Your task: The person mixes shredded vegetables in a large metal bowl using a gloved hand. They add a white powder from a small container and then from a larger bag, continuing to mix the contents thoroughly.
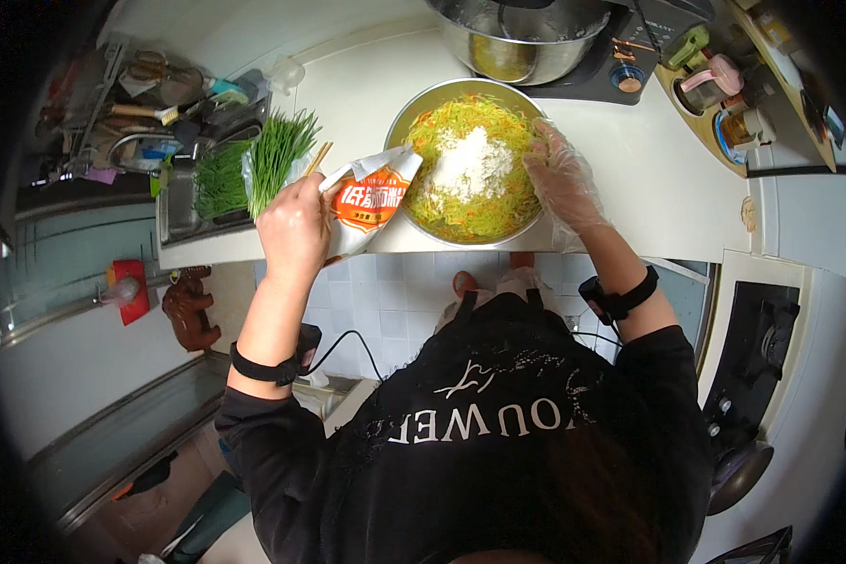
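Observation:
My left hand point(296, 222) grips the top of a white and orange paper-like bag of flour point(368, 204), whose mouth tilts toward the left rim of a round metal bowl point(400, 120). Shredded yellow-green vegetable with orange shreds point(458, 215) fills the bowl, and a heap of white flour point(471, 163) lies on top. My right hand point(560, 176), in a clear plastic glove, rests against the bowl's right rim with its fingers apart. Wooden chopsticks point(319, 158) show just behind the bag, beside a bunch of green chives point(278, 158).
A large steel pot point(525, 53) stands on a black cooktop point(606, 83) behind the bowl. At the left, more greens point(222, 180) lie in the sink point(176, 224), near a cluttered dish rack point(116, 70). A corner shelf point(705, 134) at the right holds jars and a pink-lidded jug point(720, 76).

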{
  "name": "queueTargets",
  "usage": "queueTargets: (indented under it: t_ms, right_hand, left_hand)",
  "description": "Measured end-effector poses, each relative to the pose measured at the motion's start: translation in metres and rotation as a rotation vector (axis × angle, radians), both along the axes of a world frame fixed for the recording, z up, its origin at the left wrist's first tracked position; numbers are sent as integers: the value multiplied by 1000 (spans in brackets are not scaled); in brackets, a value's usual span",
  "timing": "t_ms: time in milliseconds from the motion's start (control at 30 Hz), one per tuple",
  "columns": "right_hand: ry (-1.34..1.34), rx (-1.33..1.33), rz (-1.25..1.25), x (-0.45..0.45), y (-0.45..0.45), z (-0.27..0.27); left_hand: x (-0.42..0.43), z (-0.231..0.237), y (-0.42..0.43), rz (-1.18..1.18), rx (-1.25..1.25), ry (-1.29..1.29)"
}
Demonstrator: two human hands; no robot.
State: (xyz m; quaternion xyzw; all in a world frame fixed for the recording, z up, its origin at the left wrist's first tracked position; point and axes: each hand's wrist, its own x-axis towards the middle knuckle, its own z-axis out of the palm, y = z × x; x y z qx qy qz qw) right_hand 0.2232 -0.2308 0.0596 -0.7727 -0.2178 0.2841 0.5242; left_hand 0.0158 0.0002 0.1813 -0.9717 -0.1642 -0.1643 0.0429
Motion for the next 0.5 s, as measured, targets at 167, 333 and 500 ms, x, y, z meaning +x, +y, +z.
queueTargets:
  t_ms: [167, 333, 500]
  right_hand:
    - [31, 146, -22, 9, 11, -9]
    - [152, 241, -63, 11, 9, -14]
    - [194, 234, -6, 18, 3, -10]
  left_hand:
    - [28, 11, 1, -47, 23, 174]
    - [43, 16, -9, -160, 35, 333]
    - [56, 20, -16, -189, 54, 377]
